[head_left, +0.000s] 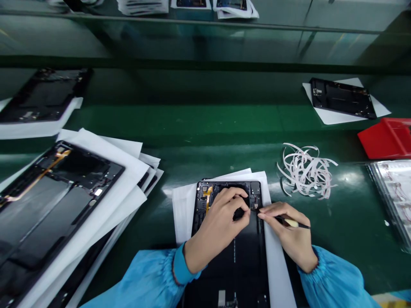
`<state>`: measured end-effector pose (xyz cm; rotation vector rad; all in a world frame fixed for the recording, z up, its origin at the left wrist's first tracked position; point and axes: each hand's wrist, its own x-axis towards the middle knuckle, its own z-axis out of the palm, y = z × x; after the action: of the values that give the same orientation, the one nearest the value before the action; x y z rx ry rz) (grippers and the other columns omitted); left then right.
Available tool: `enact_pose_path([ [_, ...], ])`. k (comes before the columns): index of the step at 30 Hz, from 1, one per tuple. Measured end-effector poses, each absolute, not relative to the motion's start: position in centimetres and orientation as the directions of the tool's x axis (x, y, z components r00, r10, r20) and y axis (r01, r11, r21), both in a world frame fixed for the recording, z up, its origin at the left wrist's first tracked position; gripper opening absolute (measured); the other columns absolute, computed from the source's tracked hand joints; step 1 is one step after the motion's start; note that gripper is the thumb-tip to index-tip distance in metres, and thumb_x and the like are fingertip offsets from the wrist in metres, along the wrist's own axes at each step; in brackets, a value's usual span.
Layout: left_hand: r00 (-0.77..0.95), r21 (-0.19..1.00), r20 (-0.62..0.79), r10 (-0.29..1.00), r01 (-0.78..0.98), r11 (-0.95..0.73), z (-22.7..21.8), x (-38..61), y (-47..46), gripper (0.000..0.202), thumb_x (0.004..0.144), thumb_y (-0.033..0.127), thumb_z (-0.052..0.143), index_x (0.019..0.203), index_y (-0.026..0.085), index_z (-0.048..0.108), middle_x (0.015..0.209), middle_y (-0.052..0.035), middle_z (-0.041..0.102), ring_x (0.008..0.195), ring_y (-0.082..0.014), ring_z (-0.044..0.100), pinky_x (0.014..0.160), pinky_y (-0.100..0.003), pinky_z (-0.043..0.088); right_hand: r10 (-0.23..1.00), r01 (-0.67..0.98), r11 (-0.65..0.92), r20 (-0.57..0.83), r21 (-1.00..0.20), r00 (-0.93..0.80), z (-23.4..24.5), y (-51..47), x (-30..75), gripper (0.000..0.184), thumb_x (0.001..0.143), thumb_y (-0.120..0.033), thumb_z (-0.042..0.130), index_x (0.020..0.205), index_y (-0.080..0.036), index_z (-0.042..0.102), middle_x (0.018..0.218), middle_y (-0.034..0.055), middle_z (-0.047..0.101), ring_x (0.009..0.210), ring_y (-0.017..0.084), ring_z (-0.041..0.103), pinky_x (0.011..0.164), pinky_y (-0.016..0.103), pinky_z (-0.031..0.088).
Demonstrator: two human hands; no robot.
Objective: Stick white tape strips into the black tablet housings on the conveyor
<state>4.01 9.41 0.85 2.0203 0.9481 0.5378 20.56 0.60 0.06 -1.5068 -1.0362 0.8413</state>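
Device housing (246,261) on white sheets (280,265), worktop (221,137) near side; long axis approx. fore-aft. RH (290,235) at upper R edge, fingers clamped on slim tool (292,223), housing to their L. LH (220,218) nearer, over housing; thumb/index approx. together, grip: can't tell.

Beneath our left fingers (236,192) we see a black panel (245,265), with an orange ribbon (209,196) to their left. The tool (292,223) in our right fingers (278,208) is black and cream. Beyond those, pinkish-white strips (308,174) top a green table (180,124); farther right, a red bin (385,139). Our 2 sleeves (144,278) are blue.
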Motion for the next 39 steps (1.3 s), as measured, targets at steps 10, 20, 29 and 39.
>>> enact_pose_path([
  [10, 0.618, 0.809, -0.002, 0.786, 0.463, -0.362, 1.6, 4.3, 9.5, 0.015, 0.081, 0.007, 0.064, 0.075, 0.021, 0.063, 0.108, -0.0033, 0.064, 0.100, -0.0217, 0.061, 0.091, -0.039, 0.049, 0.909, 0.209, -0.081, 0.014, -0.975, 0.416, 0.2, 0.0, 21.4, 0.011, 0.076, -0.018, 0.080, 0.071, -0.021, 0.070, 0.076, 0.0025, 0.076, 0.072, 0.020, 0.074, 0.068, 0.029, 0.062],
  [20, 0.626, 0.811, -0.066, 0.777, 0.487, -0.324, 1.8, 4.2, 9.5, 0.014, 0.086, 0.009, 0.062, 0.080, 0.021, 0.058, 0.111, -0.0032, 0.061, 0.105, -0.0220, 0.060, 0.093, -0.038, 0.047, 0.900, 0.175, -0.090, -0.005, -0.981, 0.436, 0.0, -0.1, 21.3, 0.012, 0.076, -0.021, 0.079, 0.070, -0.021, 0.069, 0.076, 0.0037, 0.076, 0.071, 0.020, 0.073, 0.066, 0.029, 0.061],
  [29, 0.613, 0.827, 0.006, 0.790, 0.441, -0.349, 2.9, 3.0, 9.4, 0.027, 0.087, 0.010, 0.059, 0.109, 0.025, 0.055, 0.123, -0.0061, 0.055, 0.114, -0.0220, 0.058, 0.095, -0.037, 0.050, 0.884, 0.156, 0.002, 0.075, -0.988, 0.461, 1.8, 0.1, 22.3, 0.039, 0.105, -0.036, 0.034, 0.081, -0.022, 0.061, 0.086, 0.0038, 0.068, 0.084, 0.017, 0.067, 0.080, 0.032, 0.055],
  [39, 0.461, 0.902, -0.097, 0.882, 0.415, -0.117, 4.4, -5.1, 3.2, 0.008, 0.093, 0.026, 0.056, 0.094, 0.025, 0.064, 0.100, -0.0045, 0.067, 0.086, -0.0171, 0.065, 0.077, -0.027, 0.054, 0.989, 0.898, 0.061, -0.097, -0.435, -0.114, 3.8, 4.6, 16.4, 0.028, 0.081, -0.002, 0.056, 0.101, -0.020, 0.061, 0.104, 0.0042, 0.058, 0.067, 0.014, 0.064, 0.061, 0.027, 0.052],
])
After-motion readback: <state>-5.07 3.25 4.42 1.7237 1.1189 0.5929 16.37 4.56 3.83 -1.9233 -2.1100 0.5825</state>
